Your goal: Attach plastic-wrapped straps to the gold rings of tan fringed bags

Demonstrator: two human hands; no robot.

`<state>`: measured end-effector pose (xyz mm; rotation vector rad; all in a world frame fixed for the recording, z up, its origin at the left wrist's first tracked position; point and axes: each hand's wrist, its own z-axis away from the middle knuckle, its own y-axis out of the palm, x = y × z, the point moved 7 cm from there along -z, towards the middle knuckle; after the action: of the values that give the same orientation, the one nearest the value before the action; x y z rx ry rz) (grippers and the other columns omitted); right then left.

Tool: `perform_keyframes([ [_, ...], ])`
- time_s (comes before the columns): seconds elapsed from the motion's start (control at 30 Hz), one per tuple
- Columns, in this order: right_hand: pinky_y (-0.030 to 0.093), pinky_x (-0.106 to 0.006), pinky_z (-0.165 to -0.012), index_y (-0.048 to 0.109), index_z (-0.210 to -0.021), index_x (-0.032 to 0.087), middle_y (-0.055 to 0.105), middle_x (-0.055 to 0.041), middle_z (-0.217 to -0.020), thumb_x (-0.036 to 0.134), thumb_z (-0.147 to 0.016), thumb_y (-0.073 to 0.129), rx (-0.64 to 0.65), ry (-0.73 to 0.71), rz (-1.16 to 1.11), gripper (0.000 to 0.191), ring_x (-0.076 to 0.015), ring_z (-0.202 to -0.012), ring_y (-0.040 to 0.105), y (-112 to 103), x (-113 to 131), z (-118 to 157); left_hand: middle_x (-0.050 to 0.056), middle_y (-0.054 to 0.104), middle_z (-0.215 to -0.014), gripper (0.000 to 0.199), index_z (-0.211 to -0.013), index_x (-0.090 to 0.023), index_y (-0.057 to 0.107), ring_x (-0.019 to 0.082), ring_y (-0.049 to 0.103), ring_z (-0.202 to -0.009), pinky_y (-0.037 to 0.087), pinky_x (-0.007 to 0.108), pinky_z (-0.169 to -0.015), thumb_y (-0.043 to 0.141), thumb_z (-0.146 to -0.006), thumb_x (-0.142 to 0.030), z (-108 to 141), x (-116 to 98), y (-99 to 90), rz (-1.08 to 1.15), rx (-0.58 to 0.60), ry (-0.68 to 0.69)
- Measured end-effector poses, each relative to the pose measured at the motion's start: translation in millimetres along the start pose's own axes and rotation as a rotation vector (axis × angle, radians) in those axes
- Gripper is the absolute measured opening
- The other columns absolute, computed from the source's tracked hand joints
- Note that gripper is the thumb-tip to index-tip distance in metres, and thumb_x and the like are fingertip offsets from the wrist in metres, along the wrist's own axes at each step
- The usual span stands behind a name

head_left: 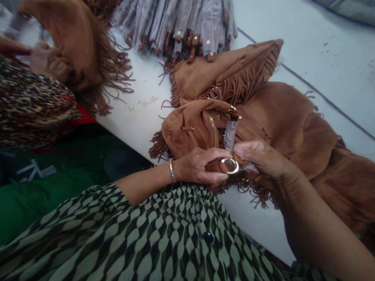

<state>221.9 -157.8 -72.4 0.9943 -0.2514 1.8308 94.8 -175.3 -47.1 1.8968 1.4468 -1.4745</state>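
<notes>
A brown fringed bag (187, 121) with a brass zip lies on the table before me. My left hand (202, 166) is closed around a shiny metal ring (233, 166) at the bag's near side, thumb above and fingers below. Close beside it, my right hand (260, 156) pinches a strap end (231, 134) wrapped in clear plastic, right by the ring. Whether the strap passes through the ring I cannot tell. Another metal ring (233, 109) shows at the bag's far side, near the other end of the wrapped strap.
More brown fringed bags (293, 113) are heaped behind and to the right. Several plastic-wrapped straps (181, 27) lie in a row at the back of the white table (140, 113). At the left, another person's hand (51, 62) holds a brown fringed bag (73, 39).
</notes>
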Motion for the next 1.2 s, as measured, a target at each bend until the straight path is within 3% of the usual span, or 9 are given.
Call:
perform_keyframes([
  [0.17,0.011,-0.021,-0.035,0.047,-0.047,0.018,0.034,0.0059,-0.034,0.059,-0.071,0.066,0.019,0.038,-0.065,0.051,-0.0037,-0.032,0.022,4,-8,-5,0.002,0.066,-0.077,0.037,-0.11,-0.013,0.051,0.01,0.063,-0.062,0.049,0.019,-0.054,0.058,-0.082,-0.037,0,0,0.5,0.023,0.01,-0.044],
  [0.4,0.013,-0.022,-0.037,0.047,-0.045,0.017,0.038,0.0044,-0.033,0.056,-0.072,0.067,0.011,-0.04,-0.052,0.051,-0.0037,-0.031,0.025,-1,-4,-13,0.003,0.067,-0.08,0.039,-0.112,-0.013,0.051,0.011,0.065,-0.067,0.051,0.018,-0.059,0.06,-0.082,-0.035,0,-3,-3.5,0.002,-0.055,0.017],
  [0.6,0.012,-0.02,-0.035,0.051,-0.05,0.017,0.035,0.0065,-0.032,0.05,-0.075,0.066,-0.075,-0.096,-0.249,0.044,-0.0035,-0.028,0.021,1,-14,-11,0.004,0.068,-0.086,0.036,-0.11,-0.014,0.055,0.012,0.066,-0.073,0.053,0.019,-0.064,0.063,-0.08,-0.033,0,4,-4.8,0.096,-0.065,-0.113],
  [0.7,0.015,-0.02,-0.034,0.048,-0.048,0.018,0.033,0.007,-0.031,0.049,-0.074,0.067,-0.053,-0.072,-0.293,0.045,-0.0036,-0.028,0.021,6,-14,-9,0.005,0.068,-0.091,0.035,-0.11,-0.014,0.056,0.012,0.066,-0.078,0.053,0.019,-0.068,0.064,-0.08,-0.03,0,4,-5.9,0.137,-0.067,-0.125],
  [0.87,0.013,-0.02,-0.034,0.049,-0.049,0.016,0.034,0.007,-0.032,0.051,-0.074,0.066,0.022,-0.028,-0.247,0.047,-0.0027,-0.028,0.02,10,-15,-9,0.005,0.07,-0.09,0.04,-0.114,-0.013,0.057,0.01,0.066,-0.075,0.052,0.016,-0.066,0.067,-0.078,-0.029,1,3,-6.6,0.163,-0.076,-0.088],
  [0.97,0.01,-0.021,-0.033,0.048,-0.049,0.016,0.035,0.0065,-0.034,0.052,-0.073,0.067,0.045,-0.05,-0.236,0.048,-0.0029,-0.027,0.021,10,-17,-10,0.007,0.07,-0.095,0.04,-0.114,-0.012,0.058,0.011,0.067,-0.081,0.052,0.016,-0.072,0.067,-0.079,-0.027,3,6,-7.1,0.182,-0.102,-0.126],
  [1.2,0.018,-0.021,-0.035,0.054,-0.063,0.016,0.042,0.0047,-0.043,0.054,-0.084,0.054,-0.016,-0.131,-0.045,0.044,-0.0049,-0.034,0.031,15,-7,4,0.008,0.07,-0.101,0.038,-0.113,-0.013,0.059,0.012,0.067,-0.088,0.053,0.018,-0.079,0.065,-0.08,-0.028,6,7,-13.1,0.115,-0.148,-0.174],
])
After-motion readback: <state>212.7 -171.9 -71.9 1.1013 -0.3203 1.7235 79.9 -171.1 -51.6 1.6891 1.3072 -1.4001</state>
